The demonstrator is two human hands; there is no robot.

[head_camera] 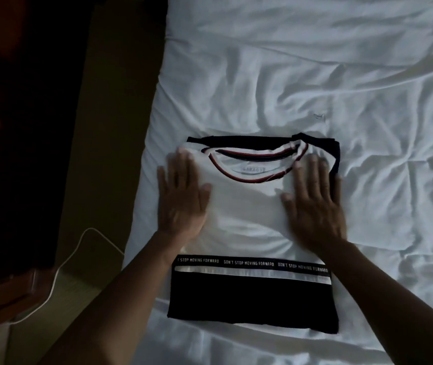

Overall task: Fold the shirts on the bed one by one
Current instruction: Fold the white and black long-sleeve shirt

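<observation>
A white and black shirt (249,204) lies flat on the bed (341,88), its sides folded in to a narrow rectangle. Its white chest half, with a red and navy striped collar, lies far from me. The black bottom half, headed by a band of printed words, lies near me. My left hand (181,198) rests flat on the left side of the white part, fingers straight. My right hand (315,204) presses flat on the right side, fingers pointing toward the collar. Both palms hold nothing.
Rumpled white bedding spreads far and to the right of the shirt. The bed's left edge runs beside a dim floor strip (99,180). A white cable (62,270) trails there next to a wooden piece of furniture (4,299).
</observation>
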